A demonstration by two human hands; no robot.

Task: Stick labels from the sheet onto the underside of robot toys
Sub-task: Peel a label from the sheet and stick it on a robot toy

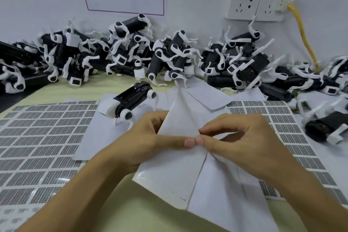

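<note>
My left hand (148, 141) and my right hand (243, 139) both pinch a folded white backing sheet (175, 175) at the centre, thumbs nearly touching. The sheet is raised off the table and creased. One black-and-white robot toy (131, 100) lies apart on its back just beyond my left hand, underside up. A printed label sheet (41, 137) covers the table on the left. Another label sheet (293, 137) lies under my right hand.
A long pile of robot toys (169, 54) runs along the back wall. More robot toys (323, 124) lie at the right edge. Wall sockets (244, 2) with a yellow cable (303, 34) sit at the upper right, and loose white paper (207, 94) lies behind the hands.
</note>
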